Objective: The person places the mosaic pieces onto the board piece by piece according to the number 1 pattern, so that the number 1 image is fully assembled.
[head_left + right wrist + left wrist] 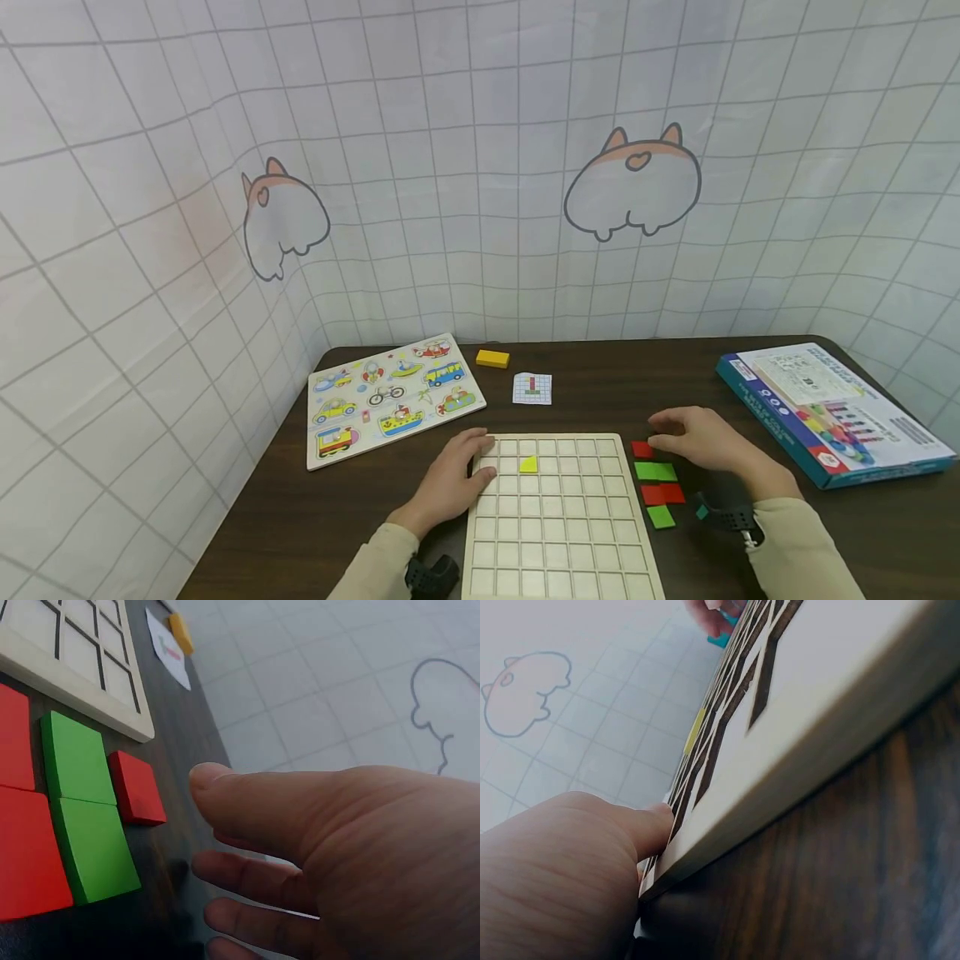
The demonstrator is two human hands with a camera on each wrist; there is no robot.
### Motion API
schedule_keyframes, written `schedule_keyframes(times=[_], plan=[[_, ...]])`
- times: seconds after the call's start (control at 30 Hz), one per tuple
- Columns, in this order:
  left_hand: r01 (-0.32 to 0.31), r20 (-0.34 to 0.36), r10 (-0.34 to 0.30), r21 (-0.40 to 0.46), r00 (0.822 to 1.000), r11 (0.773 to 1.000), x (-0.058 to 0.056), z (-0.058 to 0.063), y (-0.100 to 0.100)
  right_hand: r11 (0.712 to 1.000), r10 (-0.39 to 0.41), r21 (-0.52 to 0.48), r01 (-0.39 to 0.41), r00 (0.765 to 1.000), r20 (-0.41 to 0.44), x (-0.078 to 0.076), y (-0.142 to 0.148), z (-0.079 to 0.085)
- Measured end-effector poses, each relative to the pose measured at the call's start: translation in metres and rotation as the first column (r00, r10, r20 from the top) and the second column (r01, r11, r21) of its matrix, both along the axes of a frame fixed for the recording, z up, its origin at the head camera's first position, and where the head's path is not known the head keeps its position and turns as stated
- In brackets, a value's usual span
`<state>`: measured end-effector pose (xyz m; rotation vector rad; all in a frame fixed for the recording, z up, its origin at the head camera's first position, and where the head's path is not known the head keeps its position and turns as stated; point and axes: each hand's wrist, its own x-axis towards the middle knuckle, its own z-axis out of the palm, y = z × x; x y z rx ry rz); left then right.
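A pale wooden grid board lies on the dark table, with one yellow tile in a cell near its far edge. My left hand rests at the board's far left corner, thumb over the rim. Beside the right edge, several square tiles lie flat: a red tile farthest away, then two green tiles, two red tiles and a single green tile. My right hand hovers by the farthest red tile, fingers loosely bent, and nothing shows between thumb and fingers in the right wrist view.
Behind the board are a small grid card with a coloured pattern and a yellow block. A vehicle picture board lies at the left back. A flat box lies on the right. A gridded curtain surrounds the table's back and sides.
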<state>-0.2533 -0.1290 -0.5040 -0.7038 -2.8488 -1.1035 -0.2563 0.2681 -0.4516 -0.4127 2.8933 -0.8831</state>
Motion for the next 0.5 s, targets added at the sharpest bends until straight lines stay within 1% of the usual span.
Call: schedule_keyframes(times=[0.1,0.23,0.37,0.43,0.5], plan=[[-0.004,-0.003,0.004,-0.005,1.0,1.0,0.0,0.0,0.0,1.0,0.005,-0.016,-0.004,1.0,0.022,-0.001,-0.001,-0.001],[-0.007,-0.003,0.007,-0.01,1.0,1.0,-0.001,0.0,0.0,0.999,0.031,-0.037,-0.029,0.999,0.038,-0.003,-0.004,-0.005],[-0.009,0.001,0.009,-0.009,1.0,1.0,-0.001,0.0,0.0,0.999,0.018,-0.036,-0.016,0.999,0.032,-0.004,-0.008,-0.009],[-0.011,0.001,0.011,-0.009,1.0,1.0,-0.001,0.0,0.001,0.999,-0.006,-0.039,0.007,1.0,0.031,-0.004,-0.01,-0.01],[-0.013,0.002,0.013,-0.005,1.0,1.0,0.0,0.001,0.001,0.999,-0.014,-0.037,0.015,1.0,0.023,-0.004,-0.011,-0.012]])
